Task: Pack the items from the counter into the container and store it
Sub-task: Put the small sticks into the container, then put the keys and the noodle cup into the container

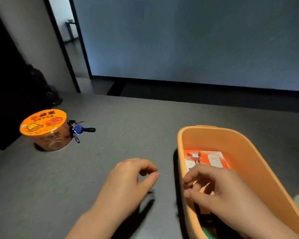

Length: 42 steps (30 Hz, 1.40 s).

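An orange plastic container (214, 135) stands on the grey counter (128, 135) at the right. Inside it lies an orange and white box (211, 157); something dark and something green lie at its near end. My right hand (223, 192) hangs over the container's near half with its fingers curled, and I cannot make out whether it holds anything. My left hand (128, 180) hovers above the counter just left of the container, fingers loosely curled and holding nothing. An orange-lidded instant noodle cup (47, 130) stands at the far left, with a bunch of keys (78, 129) touching its right side.
A dark shape (16, 100) sits at the counter's left end behind the cup. Beyond the counter's far edge are a dark gap, a blue-grey wall (197, 40) and a doorway (71, 40) at the upper left.
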Tool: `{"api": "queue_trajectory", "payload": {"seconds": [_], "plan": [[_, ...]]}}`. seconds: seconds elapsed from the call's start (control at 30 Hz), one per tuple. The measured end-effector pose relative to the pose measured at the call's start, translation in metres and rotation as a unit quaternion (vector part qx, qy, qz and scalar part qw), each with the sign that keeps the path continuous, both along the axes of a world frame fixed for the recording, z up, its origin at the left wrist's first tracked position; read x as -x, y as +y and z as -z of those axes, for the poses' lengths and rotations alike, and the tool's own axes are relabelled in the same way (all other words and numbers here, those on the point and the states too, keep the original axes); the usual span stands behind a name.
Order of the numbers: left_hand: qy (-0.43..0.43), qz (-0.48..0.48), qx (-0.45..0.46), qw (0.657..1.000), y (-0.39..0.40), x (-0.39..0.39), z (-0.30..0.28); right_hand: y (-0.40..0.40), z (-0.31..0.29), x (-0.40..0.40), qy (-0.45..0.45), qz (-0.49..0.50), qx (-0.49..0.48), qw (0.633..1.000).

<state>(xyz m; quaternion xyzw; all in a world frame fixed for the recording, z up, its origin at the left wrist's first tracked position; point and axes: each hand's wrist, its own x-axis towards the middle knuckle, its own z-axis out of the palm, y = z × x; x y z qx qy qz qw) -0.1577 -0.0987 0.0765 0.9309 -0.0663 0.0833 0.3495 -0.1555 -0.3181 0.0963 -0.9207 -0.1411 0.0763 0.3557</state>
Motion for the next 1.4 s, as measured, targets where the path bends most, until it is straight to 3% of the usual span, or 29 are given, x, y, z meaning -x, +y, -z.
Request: {"api": "queue_trajectory", "payload": {"seconds": [0.27, 0.57, 0.7, 0.93, 1.13, 1.4], "plan": [[0.017, -0.134, -0.007, 0.991, 0.123, 0.032, 0.01, 0.132, 0.003, -0.012, 0.003, -0.107, 0.013, 0.994], [0.074, -0.205, 0.027, 0.976, 0.237, 0.032, 0.029, 0.244, 0.025, -0.033, 0.037, -0.135, 0.029, 0.99], [0.079, -0.213, 0.024, 0.974, 0.276, 0.001, 0.031, 0.279, 0.032, -0.05, 0.041, -0.132, 0.039, 0.99], [-0.007, -0.224, 0.002, 0.975, 0.316, -0.113, 0.026, 0.313, 0.06, -0.099, 0.036, -0.059, 0.056, 0.996], [0.149, -0.209, -0.141, 0.956, 0.325, -0.19, 0.047, 0.356, 0.09, -0.157, 0.032, -0.033, 0.09, 0.995], [0.138, -0.26, -0.169, 0.941, 0.361, -0.155, 0.053, 0.406, 0.122, -0.205, -0.043, -0.057, 0.108, 0.992]]}}
